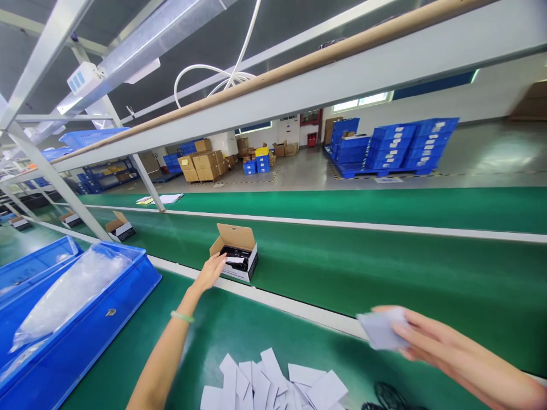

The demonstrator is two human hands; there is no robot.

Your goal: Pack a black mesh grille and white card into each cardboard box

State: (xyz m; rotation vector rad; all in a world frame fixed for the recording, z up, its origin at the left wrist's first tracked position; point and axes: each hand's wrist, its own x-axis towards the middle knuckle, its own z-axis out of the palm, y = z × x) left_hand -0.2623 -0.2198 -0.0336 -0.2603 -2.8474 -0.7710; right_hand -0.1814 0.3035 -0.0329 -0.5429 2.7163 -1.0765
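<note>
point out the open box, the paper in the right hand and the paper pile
Open box [236, 236]: head view, inside of raised lid
Held paper [382, 330]: head view, middle of its blurred face
Paper pile [273, 373]: head view, strip near its middle

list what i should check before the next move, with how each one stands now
1. Box open: ok, its lid stands up.
2. Left hand at the box: ok, at its left side; whether it has a firm grip, cannot tell.
3. Right hand holding paper: ok, out to the right, away from the box.
4. Paper readable: not ok, it is blurred.
5. Box contents complete: cannot tell; black items and a white piece show.
6. Pile of papers at hand: ok, loose on the green bench.
</note>
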